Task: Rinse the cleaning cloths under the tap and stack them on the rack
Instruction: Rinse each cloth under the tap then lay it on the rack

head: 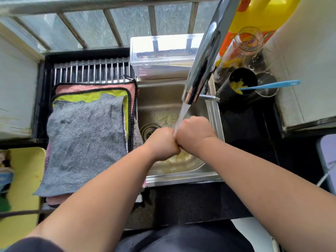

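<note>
Both my hands are over the steel sink point(213, 113), curled into fists with their knuckles touching. My left hand point(163, 142) and my right hand point(193, 132) meet right under the water stream point(182, 112) from the chrome tap point(203, 64). No cloth shows in either fist. Left of the sink, on the metal rack point(91, 71), cloths lie stacked flat: a grey cloth point(85, 142) on top, a yellow-green cloth point(85, 97) with a black hem under it, and a pink cloth point(91, 87) below.
A clear plastic box point(163, 53) stands behind the sink. To the right are a yellow bottle point(263, 13), a glass jar point(243, 44) and a black cup point(241, 82) holding a blue-handled brush point(269, 85). A yellow board point(23, 179) lies at the far left. The drain point(149, 130) sits just left of my hands.
</note>
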